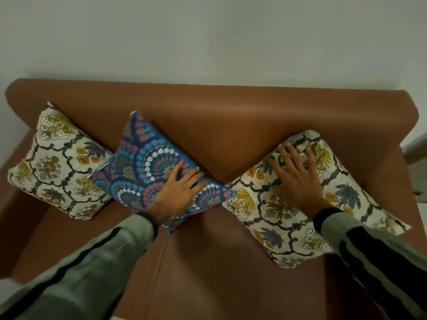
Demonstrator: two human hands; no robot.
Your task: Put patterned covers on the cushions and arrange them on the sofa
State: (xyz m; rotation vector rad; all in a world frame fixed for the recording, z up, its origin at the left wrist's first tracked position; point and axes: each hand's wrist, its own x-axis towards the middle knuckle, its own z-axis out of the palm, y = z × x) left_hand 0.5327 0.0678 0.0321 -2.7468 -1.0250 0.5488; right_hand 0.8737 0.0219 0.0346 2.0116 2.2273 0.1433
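Three covered cushions lean on their corners against the back of a brown sofa point(231, 125). A cream floral cushion point(57, 162) stands at the left. Beside it, overlapping its right corner, is a blue cushion with fan patterns point(147, 162). My left hand point(179, 190) lies flat on the blue cushion's lower right part, fingers spread. At the right is a second cream floral cushion point(288, 215). My right hand point(298, 179) presses flat on its upper half, fingers spread. Neither hand grips anything.
A pale wall point(208, 38) rises behind the sofa. The sofa's left armrest point(13, 204) and right armrest point(411, 172) bound the seat. A seam point(159, 255) divides the seat in front of the cushions. A strip of pale floor point(416, 148) shows at the far right.
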